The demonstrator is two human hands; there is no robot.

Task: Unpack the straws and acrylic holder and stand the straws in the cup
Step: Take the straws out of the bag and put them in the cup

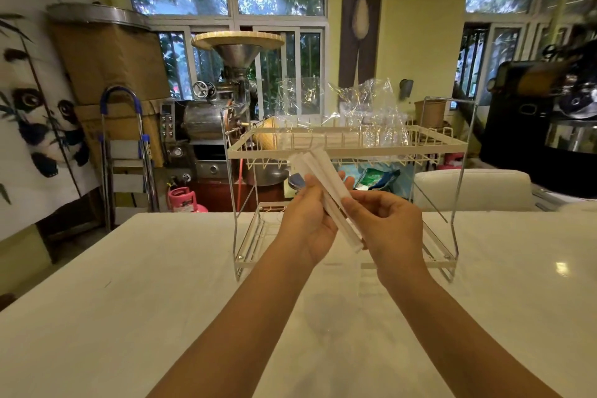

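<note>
A small bundle of white paper-wrapped straws (318,171) slants from upper left to lower right above the table, in front of the wire rack. My left hand (310,216) holds the bundle from the left with fingers curled round its middle. My right hand (384,220) grips the bundle's lower end from the right. Crumpled clear plastic wrapping (365,107) lies on the rack's top shelf. A clear acrylic piece (368,281) seems to stand on the table under my right wrist, hard to make out. I cannot pick out a cup.
A two-tier white wire rack (342,149) stands on the white table (161,284) just behind my hands. Beyond the table are a metal coffee roaster (223,100), cardboard boxes, a hand cart (126,152), a pink gas cylinder (182,199) and a white chair back (475,187).
</note>
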